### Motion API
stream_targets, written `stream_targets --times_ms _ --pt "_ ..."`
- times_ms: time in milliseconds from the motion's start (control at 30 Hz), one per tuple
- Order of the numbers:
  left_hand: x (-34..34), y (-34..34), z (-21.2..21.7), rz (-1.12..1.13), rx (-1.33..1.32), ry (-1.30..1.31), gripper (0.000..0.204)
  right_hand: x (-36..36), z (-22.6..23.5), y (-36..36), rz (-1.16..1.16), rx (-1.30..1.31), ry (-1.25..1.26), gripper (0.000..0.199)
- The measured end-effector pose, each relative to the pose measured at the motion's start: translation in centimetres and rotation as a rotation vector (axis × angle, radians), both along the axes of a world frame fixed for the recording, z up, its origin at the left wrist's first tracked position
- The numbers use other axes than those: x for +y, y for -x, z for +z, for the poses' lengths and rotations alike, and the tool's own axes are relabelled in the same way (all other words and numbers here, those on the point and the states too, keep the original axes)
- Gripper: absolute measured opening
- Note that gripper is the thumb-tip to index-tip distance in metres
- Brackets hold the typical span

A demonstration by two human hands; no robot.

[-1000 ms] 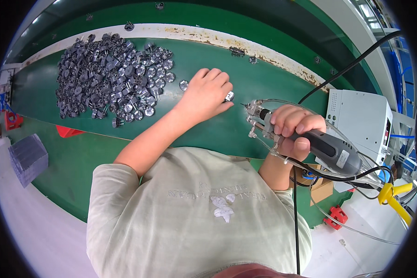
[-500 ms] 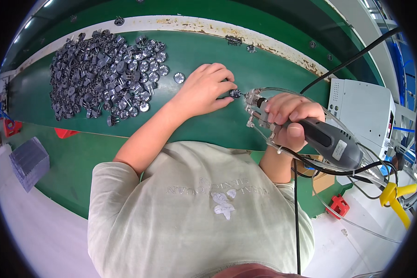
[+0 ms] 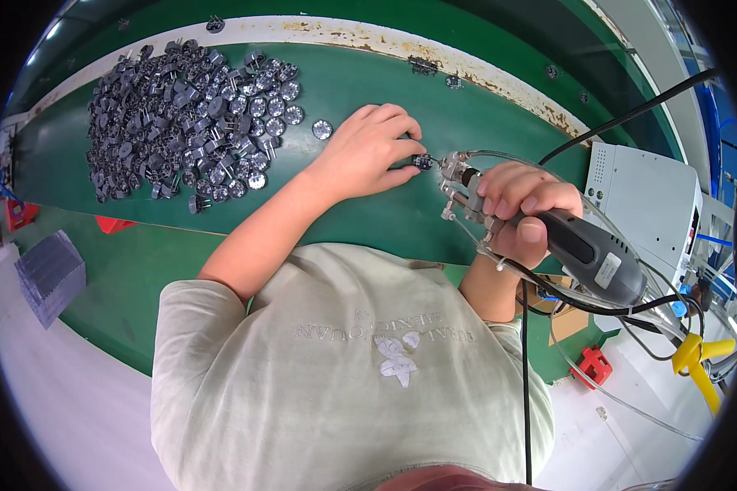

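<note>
My left hand (image 3: 370, 154) rests on the green worktop and pinches a small dark round component (image 3: 423, 162) between thumb and fingers. My right hand (image 3: 526, 200) is wrapped around a dark grey corded hand tool (image 3: 602, 260) with a metal nozzle head and clear tubes. The nozzle tip meets the component or sits right at it; actual contact is too small to tell. To the left of my left hand spreads a large heap of similar components (image 3: 180, 123), some with pins showing. One single component (image 3: 322, 129) lies apart between heap and hand.
A white metal box (image 3: 639, 192) stands at the right, with a black cable (image 3: 630, 114) passing above it. A worn white ledge (image 3: 344, 31) borders the worktop's far side. A yellow clamp-like piece (image 3: 702, 360), tubes and wires hang at the lower right.
Both hands, the component and the tool hold nearly the same pose. The whole view has shifted slightly; the nozzle stays at the component.
</note>
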State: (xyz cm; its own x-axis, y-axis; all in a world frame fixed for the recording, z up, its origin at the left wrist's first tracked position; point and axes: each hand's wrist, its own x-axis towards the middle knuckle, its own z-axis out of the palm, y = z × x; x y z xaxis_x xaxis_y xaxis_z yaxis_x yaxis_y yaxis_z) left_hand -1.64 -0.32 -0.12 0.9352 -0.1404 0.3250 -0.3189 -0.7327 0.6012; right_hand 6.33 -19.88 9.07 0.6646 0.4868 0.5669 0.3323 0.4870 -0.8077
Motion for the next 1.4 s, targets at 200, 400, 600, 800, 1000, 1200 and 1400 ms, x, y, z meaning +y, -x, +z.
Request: stream_targets --times_ms 200,400,600,800,1000,1200,1400 --pt "-0.1 0.1 -0.1 -0.002 -0.011 0.002 0.024 0.3 0.1 0.3 -0.01 -0.005 0.035 0.029" --pt "0.0 0.1 0.0 -0.038 -0.011 -0.015 0.024 1.1 -1.1 -0.4 0.041 -0.05 0.03 0.025" --pt "-0.1 0.0 -0.2 -0.038 -0.031 0.0 0.024 0.9 0.1 0.5 0.069 0.02 0.064 0.025" --pt "0.1 0.0 -0.2 -0.031 -0.047 0.007 0.024 -0.2 3.2 0.8 0.118 -0.028 -0.045 0.031" --pt "0.0 0.2 -0.4 -0.019 -0.038 0.007 0.024 0.0 1.2 0.8 0.086 0.032 0.003 0.029" --pt "0.1 0.2 -0.3 -0.023 -0.028 0.013 0.023 -0.1 0.6 0.9 0.074 0.044 0.016 0.029" --pt "0.1 0.2 -0.3 -0.03 -0.027 0.018 0.023 0.1 0.3 1.0 0.08 0.038 0.024 0.03"
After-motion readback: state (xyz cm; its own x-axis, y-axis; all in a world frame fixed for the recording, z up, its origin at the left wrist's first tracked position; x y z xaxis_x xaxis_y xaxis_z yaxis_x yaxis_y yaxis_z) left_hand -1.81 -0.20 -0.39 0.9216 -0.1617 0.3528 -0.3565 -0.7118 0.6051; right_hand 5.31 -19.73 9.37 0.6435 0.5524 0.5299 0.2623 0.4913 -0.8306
